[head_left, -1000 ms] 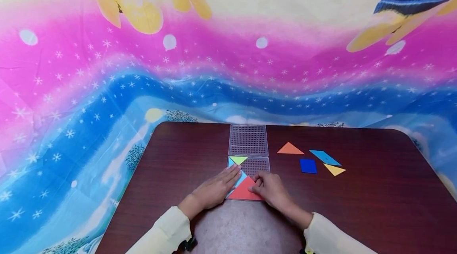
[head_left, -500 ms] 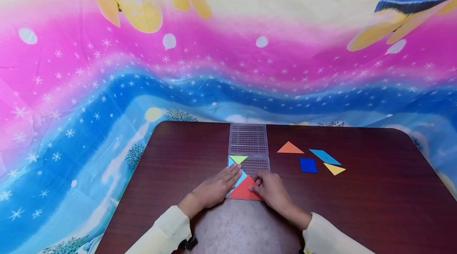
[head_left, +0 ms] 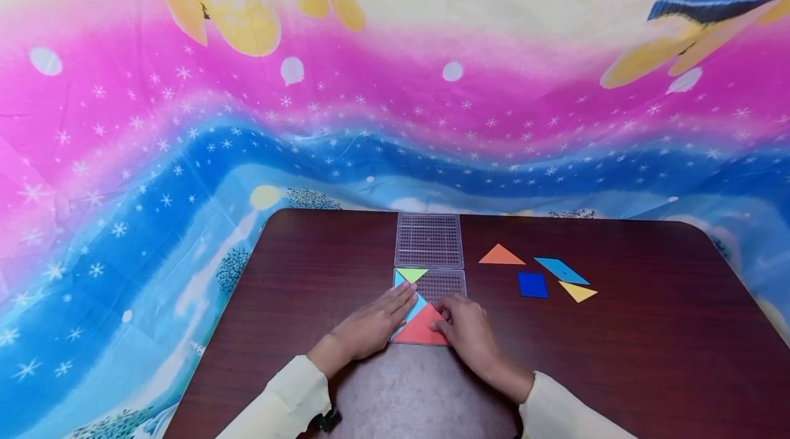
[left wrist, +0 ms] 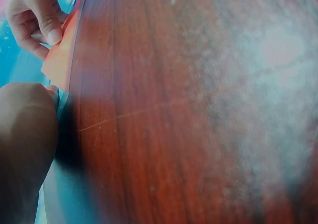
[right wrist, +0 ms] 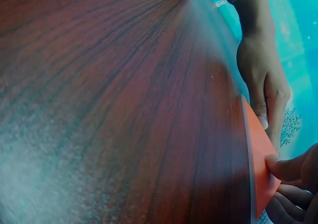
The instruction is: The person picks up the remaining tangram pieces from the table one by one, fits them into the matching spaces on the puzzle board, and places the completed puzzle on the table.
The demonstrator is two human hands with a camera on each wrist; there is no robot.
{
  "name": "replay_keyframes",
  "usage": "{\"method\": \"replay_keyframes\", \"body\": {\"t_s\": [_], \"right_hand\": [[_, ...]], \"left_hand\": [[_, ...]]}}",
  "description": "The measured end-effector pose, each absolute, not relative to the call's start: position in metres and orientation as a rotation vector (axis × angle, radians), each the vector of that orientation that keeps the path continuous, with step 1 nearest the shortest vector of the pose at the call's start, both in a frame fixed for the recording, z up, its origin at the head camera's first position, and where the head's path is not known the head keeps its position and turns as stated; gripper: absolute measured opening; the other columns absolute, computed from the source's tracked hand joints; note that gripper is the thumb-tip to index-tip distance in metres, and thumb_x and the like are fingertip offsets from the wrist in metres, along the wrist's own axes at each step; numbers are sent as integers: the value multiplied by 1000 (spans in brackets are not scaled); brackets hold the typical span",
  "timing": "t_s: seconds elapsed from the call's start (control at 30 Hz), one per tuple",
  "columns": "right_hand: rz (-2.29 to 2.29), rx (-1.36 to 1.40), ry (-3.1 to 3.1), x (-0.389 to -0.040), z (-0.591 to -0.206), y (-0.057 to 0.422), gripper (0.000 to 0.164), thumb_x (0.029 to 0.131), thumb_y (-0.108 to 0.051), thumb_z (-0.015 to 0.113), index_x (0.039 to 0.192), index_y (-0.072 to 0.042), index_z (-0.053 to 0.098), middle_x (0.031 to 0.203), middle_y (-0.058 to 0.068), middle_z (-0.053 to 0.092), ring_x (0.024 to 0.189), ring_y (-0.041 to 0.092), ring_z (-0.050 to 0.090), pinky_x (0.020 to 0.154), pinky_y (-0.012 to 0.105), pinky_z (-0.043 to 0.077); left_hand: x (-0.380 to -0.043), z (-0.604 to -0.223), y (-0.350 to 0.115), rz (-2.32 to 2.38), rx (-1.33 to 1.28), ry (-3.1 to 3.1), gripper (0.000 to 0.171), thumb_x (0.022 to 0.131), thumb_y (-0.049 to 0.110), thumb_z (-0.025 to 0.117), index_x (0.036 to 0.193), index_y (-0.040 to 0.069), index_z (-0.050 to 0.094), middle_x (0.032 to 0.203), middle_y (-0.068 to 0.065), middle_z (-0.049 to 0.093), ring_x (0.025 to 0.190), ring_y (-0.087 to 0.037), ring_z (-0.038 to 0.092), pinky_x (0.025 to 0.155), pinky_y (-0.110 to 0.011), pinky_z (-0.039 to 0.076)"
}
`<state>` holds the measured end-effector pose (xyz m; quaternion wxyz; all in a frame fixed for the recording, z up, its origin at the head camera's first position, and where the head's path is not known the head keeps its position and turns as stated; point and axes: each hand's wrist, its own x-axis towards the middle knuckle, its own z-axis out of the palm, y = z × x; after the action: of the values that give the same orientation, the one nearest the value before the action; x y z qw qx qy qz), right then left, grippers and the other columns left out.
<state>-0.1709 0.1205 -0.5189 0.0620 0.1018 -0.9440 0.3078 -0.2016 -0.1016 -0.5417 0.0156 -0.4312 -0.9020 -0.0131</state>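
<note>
A clear gridded tray (head_left: 455,282) lies on the table with flat tangram pieces in its left and near parts. My left hand (head_left: 373,322) rests with straight fingers across a light blue triangle (head_left: 418,309), covering its middle. A small green triangle (head_left: 412,275) sits at the tray's far left corner. Along the near side lies a red triangle (head_left: 418,329). My right hand (head_left: 470,333) holds its right part with thumb on top and fingers curled at its sloping edge; the right corner is hidden. In the right wrist view the thumb presses the red triangle (right wrist: 259,149).
A second gridded panel (head_left: 428,240) adjoins the tray's far side. To the right on the brown table (head_left: 648,329) lie an orange triangle (head_left: 501,256), a dark blue square (head_left: 533,285), a blue parallelogram (head_left: 563,271) and a yellow triangle (head_left: 579,292). A printed cloth (head_left: 370,103) hangs behind.
My right hand and forearm have shifted slightly left, the thumb staying on the red triangle. The left hand and the loose pieces look the same.
</note>
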Motion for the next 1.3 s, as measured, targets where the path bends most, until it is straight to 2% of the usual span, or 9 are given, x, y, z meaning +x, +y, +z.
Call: {"method": "replay_keyframes", "body": {"t_s": [0.3, 0.6, 0.83, 1.07, 1.3], "right_hand": [[864, 348, -2799, -169, -521, 120, 22, 70, -19, 86, 88, -12, 76, 75, -4, 62, 66, 6, 54, 60, 24, 48], [789, 393, -2828, -168, -523, 120, 24, 72, -22, 84, 92, -9, 78, 83, 0, 66, 78, 15, 65, 70, 34, 56], [725, 425, -2843, -168, -524, 120, 30, 70, -25, 85, 93, -7, 78, 79, -1, 61, 74, 13, 61, 66, 31, 56], [731, 453, -2812, -168, -525, 121, 28, 71, -22, 85, 93, -6, 78, 73, -5, 54, 66, 8, 53, 58, 23, 49], [690, 493, -2784, -165, -525, 121, 28, 72, -19, 84, 96, -5, 78, 73, -6, 52, 67, 7, 52, 56, 20, 47]], "left_hand": [[-203, -543, -102, -34, -1351, -2778, 51, 105, 28, 34, 152, 8, 26, 160, -8, 24, 148, -22, 19, 119, -35, 27], [-202, -543, -101, -44, -1348, -2779, 52, 105, 28, 35, 152, 8, 26, 160, -7, 24, 149, -22, 18, 119, -35, 26], [-202, -542, -101, -41, -1350, -2777, 52, 105, 28, 35, 152, 8, 26, 160, -7, 24, 149, -22, 19, 119, -35, 27], [-202, -543, -101, -35, -1347, -2783, 52, 105, 28, 35, 152, 8, 25, 160, -7, 23, 149, -22, 18, 119, -35, 26], [-203, -544, -102, -52, -1337, -2780, 52, 105, 28, 36, 152, 9, 26, 160, -7, 22, 149, -21, 18, 119, -35, 26]]}}
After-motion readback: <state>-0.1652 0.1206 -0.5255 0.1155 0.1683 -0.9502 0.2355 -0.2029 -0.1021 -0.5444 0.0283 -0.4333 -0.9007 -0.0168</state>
